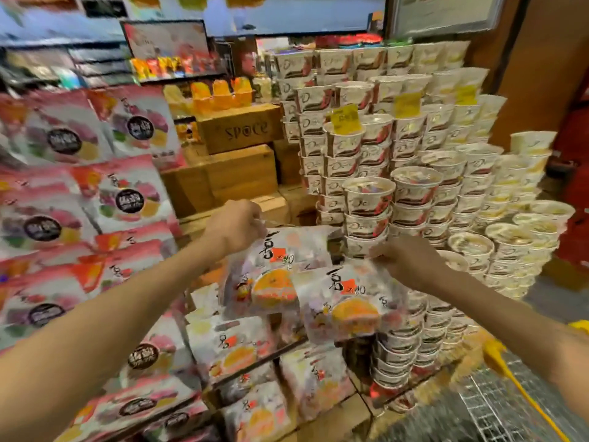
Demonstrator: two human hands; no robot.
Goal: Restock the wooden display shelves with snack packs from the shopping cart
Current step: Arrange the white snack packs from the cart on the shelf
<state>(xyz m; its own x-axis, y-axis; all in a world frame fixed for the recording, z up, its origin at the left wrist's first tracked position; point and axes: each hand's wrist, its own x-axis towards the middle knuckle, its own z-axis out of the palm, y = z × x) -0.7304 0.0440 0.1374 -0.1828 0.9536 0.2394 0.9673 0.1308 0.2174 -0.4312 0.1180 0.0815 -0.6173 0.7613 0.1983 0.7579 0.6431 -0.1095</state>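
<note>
My left hand (237, 226) grips the top edge of a clear snack pack (274, 275) printed with an orange fruit picture, held up over the middle of the display. My right hand (411, 261) pinches the top corner of a second pack of the same kind (347, 307), which hangs slightly lower and overlaps the first. Below them, more orange-print packs (229, 346) lie stacked on the stepped wooden display shelves (344, 413). The shopping cart (497, 406), wire mesh with a yellow rim, shows at the bottom right.
Pink snack bags (127, 193) fill the left side of the display. Stacked white tubs (414, 186) form a tall wall at right. Wooden crates (239, 129) with orange jelly cups on top stand behind the centre. An orange pillar rises at far right.
</note>
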